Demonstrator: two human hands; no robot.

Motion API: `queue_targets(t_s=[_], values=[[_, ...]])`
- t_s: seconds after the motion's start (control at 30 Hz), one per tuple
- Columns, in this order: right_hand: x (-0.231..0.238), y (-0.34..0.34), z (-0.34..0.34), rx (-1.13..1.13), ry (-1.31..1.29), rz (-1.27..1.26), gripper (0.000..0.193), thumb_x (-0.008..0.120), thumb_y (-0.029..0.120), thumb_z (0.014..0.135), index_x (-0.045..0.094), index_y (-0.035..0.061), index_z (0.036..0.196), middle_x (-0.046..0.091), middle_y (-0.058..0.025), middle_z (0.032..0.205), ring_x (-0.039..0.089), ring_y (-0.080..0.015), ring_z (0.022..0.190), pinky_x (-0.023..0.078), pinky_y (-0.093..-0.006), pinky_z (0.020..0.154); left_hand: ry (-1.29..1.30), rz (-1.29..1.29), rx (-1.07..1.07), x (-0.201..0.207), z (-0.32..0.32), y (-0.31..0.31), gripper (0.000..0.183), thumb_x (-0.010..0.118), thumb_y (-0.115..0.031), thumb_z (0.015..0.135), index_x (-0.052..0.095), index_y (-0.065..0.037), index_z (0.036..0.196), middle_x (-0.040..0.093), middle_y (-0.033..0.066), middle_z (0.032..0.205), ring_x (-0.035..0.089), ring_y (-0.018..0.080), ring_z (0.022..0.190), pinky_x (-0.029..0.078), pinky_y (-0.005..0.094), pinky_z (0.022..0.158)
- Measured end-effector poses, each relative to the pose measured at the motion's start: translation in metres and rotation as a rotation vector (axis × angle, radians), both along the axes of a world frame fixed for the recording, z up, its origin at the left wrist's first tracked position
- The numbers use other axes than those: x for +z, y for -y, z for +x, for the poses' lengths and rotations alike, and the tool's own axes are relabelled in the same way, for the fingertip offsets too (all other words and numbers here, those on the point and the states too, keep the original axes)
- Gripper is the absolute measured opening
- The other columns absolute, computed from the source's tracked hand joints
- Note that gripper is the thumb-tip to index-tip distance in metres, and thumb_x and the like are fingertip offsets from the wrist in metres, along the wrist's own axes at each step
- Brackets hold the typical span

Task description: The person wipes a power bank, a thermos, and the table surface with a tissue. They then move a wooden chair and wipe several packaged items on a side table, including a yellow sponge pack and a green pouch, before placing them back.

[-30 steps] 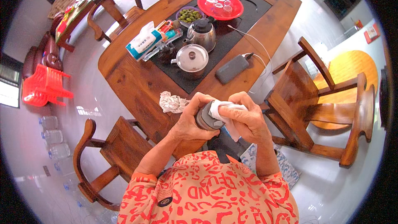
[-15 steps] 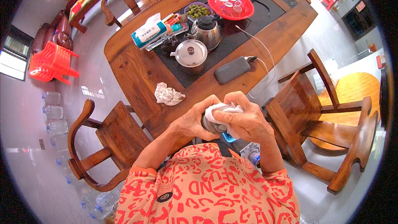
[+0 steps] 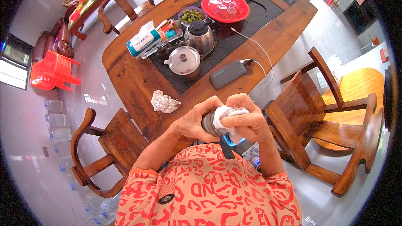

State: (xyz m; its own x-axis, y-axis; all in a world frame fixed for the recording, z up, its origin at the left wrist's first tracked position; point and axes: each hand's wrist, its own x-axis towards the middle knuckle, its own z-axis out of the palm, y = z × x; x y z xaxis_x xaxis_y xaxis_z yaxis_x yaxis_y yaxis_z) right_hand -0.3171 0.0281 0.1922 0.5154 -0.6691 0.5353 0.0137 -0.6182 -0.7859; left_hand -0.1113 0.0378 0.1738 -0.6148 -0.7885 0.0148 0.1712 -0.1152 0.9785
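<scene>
In front of my chest, my left hand [image 3: 193, 121] grips a small grey-brown rounded object [image 3: 209, 124]; its kind is hard to make out. My right hand [image 3: 252, 122] presses a white cloth [image 3: 226, 114] against that object's right end, the thumb lying across the fabric. Part of the cloth hangs below the fingers. A crumpled, stained whitish cloth [image 3: 165, 102] lies on the wooden table [image 3: 134, 83], beyond my left hand. Just past both hands rests a dark power bank [image 3: 228, 74] with a white cable plugged in.
A lidded pot [image 3: 184, 60], a steel kettle [image 3: 199, 37], a tissue pack [image 3: 144, 39] and a bowl of green fruit [image 3: 192, 15] stand on the table. Farther back is a red tray [image 3: 212, 12] of small glasses. Wooden armchairs [image 3: 121, 140] flank me, another chair [image 3: 303, 100] at right.
The view has shifted slightly, so the table things appear a little farther left. My hands stay together; the white cloth sits a bit differently, and more of the grey-brown object shows.
</scene>
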Motion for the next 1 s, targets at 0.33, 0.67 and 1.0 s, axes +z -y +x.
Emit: queue_targets(t_s=[0.33,0.67,1.0], values=[[-0.007,0.02,0.026,-0.369,0.03,0.075,0.031,0.049,-0.006,0.077,0.063,0.0002,0.104,0.06,-0.0156,0.097,0.062,-0.0254,0.083,0.05,-0.0316,0.073,-0.063,-0.077,0.239,-0.01,-0.011,0.02,0.061,0.077,-0.003,0.06,0.046,-0.007,0.112,0.05,0.0033,0.108,0.049,0.0126,0.105,0.039,0.0286,0.093],[-0.019,0.028,0.058,-0.284,0.305,0.521,0.03,0.043,0.002,0.088,0.058,-0.0054,0.112,0.055,-0.0097,0.106,0.054,-0.0165,0.097,0.043,-0.0259,0.084,-0.167,-0.16,0.559,-0.02,-0.006,0.034,0.065,0.071,0.0,0.06,0.04,-0.01,0.117,0.043,0.0059,0.124,0.045,0.016,0.115,0.036,0.0306,0.099],[-0.039,0.008,0.056,-0.362,-0.046,0.137,0.028,0.05,0.003,0.087,0.054,-0.005,0.114,0.055,-0.0175,0.102,0.059,-0.0292,0.088,0.048,-0.0359,0.078,-0.501,0.183,0.556,-0.028,-0.005,0.034,0.058,0.069,-0.028,0.069,0.045,-0.007,0.118,0.056,0.0099,0.113,0.056,0.0203,0.105,0.048,0.0346,0.09]])
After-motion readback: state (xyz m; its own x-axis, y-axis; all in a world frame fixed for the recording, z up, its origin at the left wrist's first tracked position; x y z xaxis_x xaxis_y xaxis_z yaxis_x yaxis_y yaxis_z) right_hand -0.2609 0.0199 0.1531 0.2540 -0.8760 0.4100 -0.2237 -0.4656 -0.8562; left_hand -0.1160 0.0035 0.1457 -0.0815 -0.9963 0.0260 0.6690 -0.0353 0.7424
